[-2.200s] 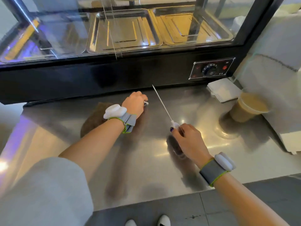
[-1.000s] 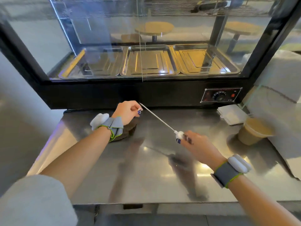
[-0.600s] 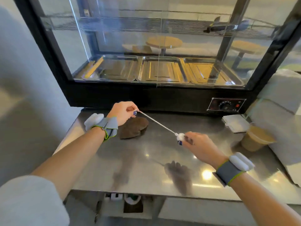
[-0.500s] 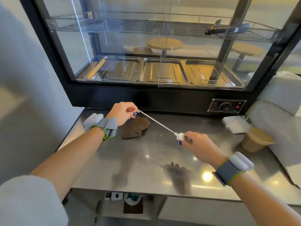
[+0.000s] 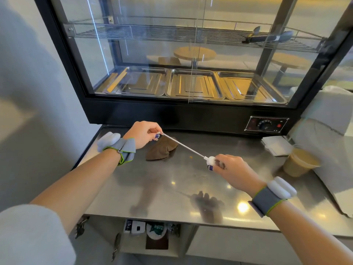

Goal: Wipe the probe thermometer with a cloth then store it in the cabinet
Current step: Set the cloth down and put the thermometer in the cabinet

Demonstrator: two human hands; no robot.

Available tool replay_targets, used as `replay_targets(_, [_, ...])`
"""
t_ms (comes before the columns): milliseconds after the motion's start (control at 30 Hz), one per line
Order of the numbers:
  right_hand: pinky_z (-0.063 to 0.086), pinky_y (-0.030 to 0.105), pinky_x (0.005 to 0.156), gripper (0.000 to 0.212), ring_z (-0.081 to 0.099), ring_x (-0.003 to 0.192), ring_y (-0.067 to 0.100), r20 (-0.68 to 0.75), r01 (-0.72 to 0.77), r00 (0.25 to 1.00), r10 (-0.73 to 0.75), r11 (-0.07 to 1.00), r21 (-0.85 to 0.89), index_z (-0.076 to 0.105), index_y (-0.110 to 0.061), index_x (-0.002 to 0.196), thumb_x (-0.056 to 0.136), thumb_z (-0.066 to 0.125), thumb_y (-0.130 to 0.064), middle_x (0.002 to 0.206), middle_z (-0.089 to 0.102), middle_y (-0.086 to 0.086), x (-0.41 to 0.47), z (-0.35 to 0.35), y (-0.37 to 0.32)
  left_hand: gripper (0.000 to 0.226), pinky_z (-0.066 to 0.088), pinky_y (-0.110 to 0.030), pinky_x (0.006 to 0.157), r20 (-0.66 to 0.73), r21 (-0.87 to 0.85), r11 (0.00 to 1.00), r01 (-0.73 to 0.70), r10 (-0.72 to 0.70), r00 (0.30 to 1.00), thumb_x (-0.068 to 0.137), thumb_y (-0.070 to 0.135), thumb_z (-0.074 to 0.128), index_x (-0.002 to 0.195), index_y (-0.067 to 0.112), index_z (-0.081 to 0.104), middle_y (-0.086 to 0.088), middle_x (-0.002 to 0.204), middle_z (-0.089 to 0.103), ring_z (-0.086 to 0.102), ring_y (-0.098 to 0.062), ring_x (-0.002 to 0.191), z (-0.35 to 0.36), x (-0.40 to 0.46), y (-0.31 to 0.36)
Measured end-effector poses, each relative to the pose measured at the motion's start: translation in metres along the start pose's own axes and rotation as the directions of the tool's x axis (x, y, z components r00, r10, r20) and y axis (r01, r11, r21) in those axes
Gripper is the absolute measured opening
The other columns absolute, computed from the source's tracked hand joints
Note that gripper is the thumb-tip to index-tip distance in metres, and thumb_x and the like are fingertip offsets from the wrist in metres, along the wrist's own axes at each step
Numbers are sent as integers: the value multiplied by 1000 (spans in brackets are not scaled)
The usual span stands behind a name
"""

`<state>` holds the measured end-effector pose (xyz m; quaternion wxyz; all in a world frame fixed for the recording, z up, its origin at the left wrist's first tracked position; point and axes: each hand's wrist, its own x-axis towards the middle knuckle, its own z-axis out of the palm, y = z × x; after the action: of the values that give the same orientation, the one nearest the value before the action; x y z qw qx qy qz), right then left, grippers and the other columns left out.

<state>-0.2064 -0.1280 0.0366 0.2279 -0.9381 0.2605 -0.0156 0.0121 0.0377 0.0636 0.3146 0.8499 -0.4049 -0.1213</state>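
The probe thermometer (image 5: 184,145) is a thin metal rod with a white head, held in the air above the steel counter. My right hand (image 5: 232,170) grips its white head. My left hand (image 5: 142,133) pinches the tip of the rod between its fingers. A brown cloth (image 5: 161,149) lies crumpled on the counter under the rod, touched by neither hand. Behind the counter stands the black glass-fronted cabinet (image 5: 172,115) with three metal trays at the bottom and a wire shelf above.
A tan paper cup (image 5: 299,162) and a white pad (image 5: 276,145) sit at the counter's right, beside a white cloth-covered block (image 5: 332,131). Black tongs (image 5: 267,38) lie on the wire shelf. A grey wall is at the left. The steel counter (image 5: 172,188) has a front edge near me.
My left hand left the cloth on the counter and took hold of the rod's tip. Both hands lifted the thermometer off the counter; the view tilted up toward the cabinet.
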Motion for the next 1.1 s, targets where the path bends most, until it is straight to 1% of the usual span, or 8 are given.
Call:
replay_targets(100, [42, 34, 71, 31, 55, 86, 36, 13, 0, 1000, 1, 1000, -25, 55, -9, 95, 87, 51, -39, 84, 47, 4, -2, -2, -1, 18, 52, -35, 86, 4, 28, 1000, -3, 3, 1000, 86, 0, 53, 97, 4, 66, -22, 94, 72, 62, -23, 80, -1, -2, 0])
replay_targets(200, [46, 37, 77, 30, 55, 88, 36, 23, 23, 999, -22, 998, -63, 55, -9, 100, 89, 49, -36, 85, 47, 3, -3, -4, -1, 19, 48, -15, 69, 15, 59, 998, -11, 10, 1000, 85, 1, 54, 97, 7, 68, -16, 90, 72, 59, -18, 76, -3, -3, 0])
replay_targets(233, [46, 37, 77, 30, 56, 89, 36, 25, 29, 999, -28, 997, -74, 55, -10, 101, 89, 48, -36, 85, 47, 3, -3, -4, -1, 19, 43, -14, 65, 20, 75, 997, -14, 12, 1000, 85, 2, 55, 97, 8, 69, -14, 90, 72, 58, -16, 76, -3, -3, 0])
replay_targets(367, [44, 35, 74, 30, 56, 87, 34, 8, 27, 1000, -27, 996, -81, 55, -10, 103, 90, 48, -36, 86, 50, 5, -3, -6, -1, 21, 38, -21, 76, 28, 100, 995, -12, 9, 1000, 86, 2, 55, 99, 9, 69, -16, 93, 72, 57, -17, 81, -4, -3, 1])
replay_targets(600, [46, 38, 77, 32, 55, 88, 35, 15, 26, 1000, -25, 997, -76, 56, -10, 102, 89, 49, -38, 84, 47, 3, -3, -5, -2, 21, 38, -21, 78, 31, 114, 993, -6, 3, 1000, 85, 3, 55, 97, 11, 70, -16, 96, 72, 57, -16, 82, -3, -4, 1])
replay_targets(867, [42, 35, 74, 31, 55, 93, 34, -2, 46, 999, -47, 986, -160, 54, -10, 106, 91, 45, -36, 100, 58, 11, -1, -8, -2, 23, 38, -24, 78, 91, 207, 977, -45, 27, 995, 87, 3, 53, 102, 10, 70, -17, 102, 66, 51, -18, 85, 0, -2, 4])
replay_targets(1000, [46, 44, 87, 30, 49, 101, 36, -17, 43, 999, -48, 975, -217, 48, -12, 117, 94, 40, -28, 113, 56, 12, 0, -7, 1, 22, 31, -16, 66, 155, 246, 966, -83, 45, 987, 87, 4, 54, 100, 9, 71, -16, 101, 67, 49, -17, 82, 0, -4, 5])
replay_targets(1100, [47, 47, 88, 31, 46, 100, 36, -40, 15, 999, -24, 978, -207, 45, -14, 121, 95, 39, -28, 117, 52, 10, 0, -5, 5, 22, 33, -20, 60, 200, 258, 960, -110, 59, 978, 87, 4, 53, 99, 8, 72, -16, 98, 70, 51, -17, 80, 1, -5, 6])
